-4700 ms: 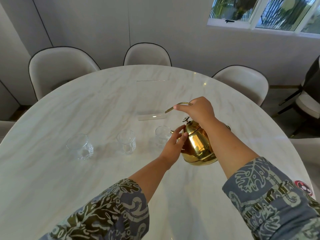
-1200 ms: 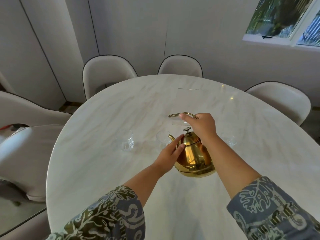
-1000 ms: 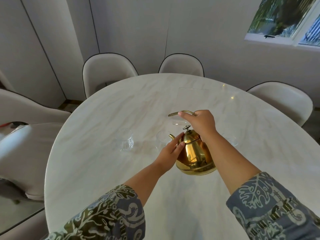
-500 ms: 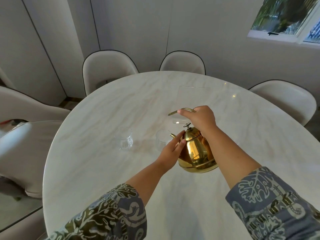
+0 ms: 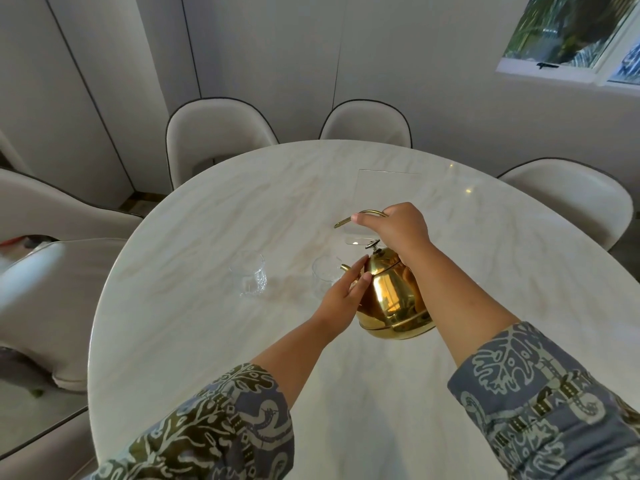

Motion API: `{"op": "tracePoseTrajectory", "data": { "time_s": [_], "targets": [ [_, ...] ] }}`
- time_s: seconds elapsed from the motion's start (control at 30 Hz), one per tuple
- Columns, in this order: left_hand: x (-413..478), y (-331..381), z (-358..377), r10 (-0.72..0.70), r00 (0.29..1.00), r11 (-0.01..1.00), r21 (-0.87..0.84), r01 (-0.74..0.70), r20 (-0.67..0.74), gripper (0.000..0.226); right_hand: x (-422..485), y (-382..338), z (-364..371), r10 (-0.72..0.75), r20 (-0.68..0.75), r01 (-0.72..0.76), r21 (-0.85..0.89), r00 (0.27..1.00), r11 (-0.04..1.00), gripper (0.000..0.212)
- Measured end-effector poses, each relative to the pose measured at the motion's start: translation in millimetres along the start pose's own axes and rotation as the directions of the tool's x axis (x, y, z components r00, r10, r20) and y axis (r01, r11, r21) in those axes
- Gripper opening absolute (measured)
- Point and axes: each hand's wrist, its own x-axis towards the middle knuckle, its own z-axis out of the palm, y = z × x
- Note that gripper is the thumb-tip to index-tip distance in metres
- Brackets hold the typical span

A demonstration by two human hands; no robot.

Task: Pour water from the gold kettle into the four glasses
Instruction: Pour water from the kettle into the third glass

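The gold kettle (image 5: 393, 299) hangs above the marble table (image 5: 207, 341), tilted to the left. My right hand (image 5: 394, 226) grips its curved handle from above. My left hand (image 5: 343, 294) rests flat against the kettle's left side, fingers straight, by the spout. The spout sits at the rim of a clear glass (image 5: 325, 277), partly hidden behind my left hand. A second clear glass (image 5: 250, 273) stands to its left. Other glasses are hidden behind my right arm. I cannot make out a stream of water.
A clear acrylic sign holder (image 5: 381, 202) stands just behind the kettle. Pale upholstered chairs ring the table, one at the far left (image 5: 214, 133) and one at the right (image 5: 568, 195). A window (image 5: 571, 32) sits at the upper right.
The kettle has tipped further to the left, its spout now lower at the glass rim. Both hands keep the same hold. The view has shifted slightly.
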Motion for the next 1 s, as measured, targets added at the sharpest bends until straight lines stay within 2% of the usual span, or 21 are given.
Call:
{"op": "tracePoseTrajectory", "data": {
  "time_s": [0.1,0.2,0.47,1.0],
  "targets": [
    [0.5,-1.4,-0.9,-0.008,1.0,1.0,-0.011,0.008,-0.003,0.048,0.9,-2.4,1.2,0.007,0.009,-0.007,0.004,1.0,1.0,0.059],
    [0.4,-2.0,-1.6,-0.01,1.0,1.0,-0.014,0.01,-0.008,0.048,1.1,-4.7,1.7,0.002,0.017,-0.002,-0.016,1.0,1.0,0.053],
    [0.0,-2.1,-1.9,-0.001,1.0,0.999,-0.054,0.0,-0.017,0.048,2.9,-8.4,1.7,-0.004,0.022,0.005,-0.033,1.0,0.999,0.056],
    [0.9,2.9,-4.9,-0.008,1.0,0.998,-0.063,0.007,-0.024,0.047,10.2,-14.8,4.2,-0.001,0.056,0.005,-0.079,0.998,0.997,0.048]
  ]
}}
